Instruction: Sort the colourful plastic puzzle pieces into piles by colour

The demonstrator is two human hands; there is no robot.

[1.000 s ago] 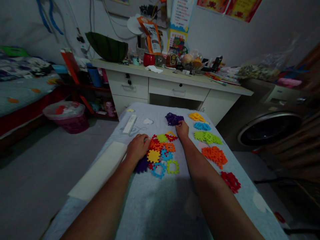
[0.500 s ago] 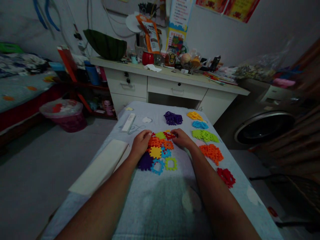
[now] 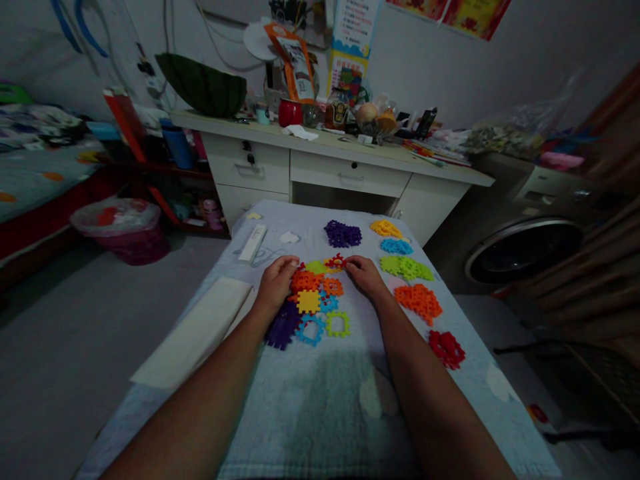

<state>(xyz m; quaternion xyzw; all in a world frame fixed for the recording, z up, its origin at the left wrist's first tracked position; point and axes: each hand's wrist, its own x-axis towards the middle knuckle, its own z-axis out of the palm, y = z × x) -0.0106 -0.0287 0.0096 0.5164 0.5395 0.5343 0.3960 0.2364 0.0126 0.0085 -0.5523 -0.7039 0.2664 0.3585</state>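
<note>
A mixed heap of coloured interlocking plastic pieces [image 3: 315, 300] lies in the middle of a grey cloth-covered table [image 3: 320, 400]. My left hand [image 3: 275, 283] rests on the heap's left side, fingers curled over orange pieces. My right hand [image 3: 364, 277] is at the heap's upper right, fingertips pinching a red piece [image 3: 336, 262]. Sorted piles lie around: purple [image 3: 343, 234], yellow [image 3: 385, 229], blue [image 3: 396, 246], green [image 3: 406, 268], orange [image 3: 419, 301] and red [image 3: 446, 348].
A white remote-like bar [image 3: 253, 243] and a folded white sheet [image 3: 197, 330] lie on the table's left side. Behind stands a cluttered white desk [image 3: 345, 167]. A washing machine [image 3: 525, 247] is at right, a pink bin [image 3: 123, 230] on the floor at left.
My right hand has come back from the purple pile to the mixed heap and now pinches a red piece. My left hand stayed on the heap's left side.
</note>
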